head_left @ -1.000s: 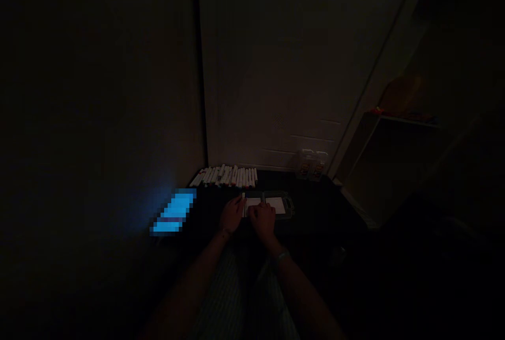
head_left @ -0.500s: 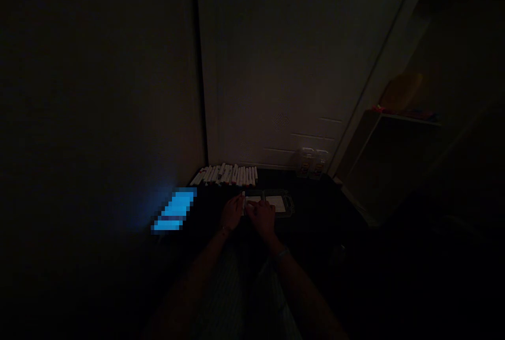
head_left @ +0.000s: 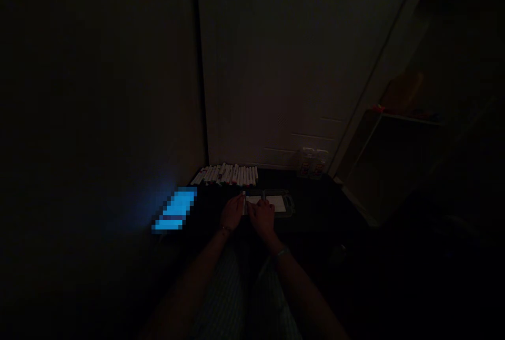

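Note:
In the dim light an open clear plastic case (head_left: 290, 204) lies on the dark tabletop, with a white insert (head_left: 275, 203) in its right half. My left hand (head_left: 232, 212) rests at the case's left end, fingers stretched out and pressed beside a slim white stick, perhaps a marker (head_left: 243, 203). Over the left half of the case, my right hand (head_left: 262, 218) lies with its thumb and fingers apart, touching the case or its white contents. The fingertips partly cover that half, and the dark hides fine detail.
A row of white markers (head_left: 232, 175) lies along the wall at the back. To the left glows a blurred blue screen (head_left: 175, 211). Two clear packages (head_left: 313, 162) stand at the back right, near a shelf unit (head_left: 371, 145).
My right hand has shifted very slightly, and its thumb and fingers look a little more spread. My left hand stays in place.

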### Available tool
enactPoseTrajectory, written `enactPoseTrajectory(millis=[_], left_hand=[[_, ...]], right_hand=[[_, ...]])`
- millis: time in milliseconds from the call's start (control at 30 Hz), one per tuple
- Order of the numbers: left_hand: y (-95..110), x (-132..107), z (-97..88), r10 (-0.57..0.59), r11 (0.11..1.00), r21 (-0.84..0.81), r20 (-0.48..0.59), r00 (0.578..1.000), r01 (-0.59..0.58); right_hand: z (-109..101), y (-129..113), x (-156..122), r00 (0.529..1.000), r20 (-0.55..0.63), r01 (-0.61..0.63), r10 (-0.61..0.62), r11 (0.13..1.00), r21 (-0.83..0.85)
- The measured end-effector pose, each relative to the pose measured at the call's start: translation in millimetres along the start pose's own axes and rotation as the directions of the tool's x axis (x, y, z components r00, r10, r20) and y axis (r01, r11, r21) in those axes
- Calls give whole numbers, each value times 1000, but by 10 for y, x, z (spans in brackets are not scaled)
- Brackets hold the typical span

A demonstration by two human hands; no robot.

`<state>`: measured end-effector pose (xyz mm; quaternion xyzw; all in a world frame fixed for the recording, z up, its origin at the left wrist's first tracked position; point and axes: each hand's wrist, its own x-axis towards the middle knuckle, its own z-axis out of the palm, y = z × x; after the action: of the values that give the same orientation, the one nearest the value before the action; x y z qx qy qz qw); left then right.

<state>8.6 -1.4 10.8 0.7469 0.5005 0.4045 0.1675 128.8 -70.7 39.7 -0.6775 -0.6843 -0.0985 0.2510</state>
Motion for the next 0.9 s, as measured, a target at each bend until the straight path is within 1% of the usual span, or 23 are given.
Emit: enactPoseTrajectory(millis=[167,300,433,533,700,767,900], left_hand=[[-12,-10,-8,31,999,30,21,999,-32],[-24,-19,-1,40,999,9,29,999,-40],[-47,-25,28,-21,1000,-15,-12,1000,21],[-71,-22,54,-50,999,11,-21,999,50],[-127,0,89,0,993,121,15,1000,-2],[-138,2,94,21,987,159,14,1000,-23],[-104,-16,76,111,975,193,-10,994,-107]], right_hand=[[5,-4,1,1000,4,5,-5,1000,-11],[0,-10,-1,1000,14,1,-1,1000,-13],[-22,-13,-6,1000,17,10,-10,1000,1],[-41,-21,-9,999,25,19,-19,1000,-2],[-14,-37,-2,999,20,28,-28,1000,-6],[9,-33,1,1000,1,12,-12,1000,1],[40,-10,-2,998,-48,-47,47,999,-3]])
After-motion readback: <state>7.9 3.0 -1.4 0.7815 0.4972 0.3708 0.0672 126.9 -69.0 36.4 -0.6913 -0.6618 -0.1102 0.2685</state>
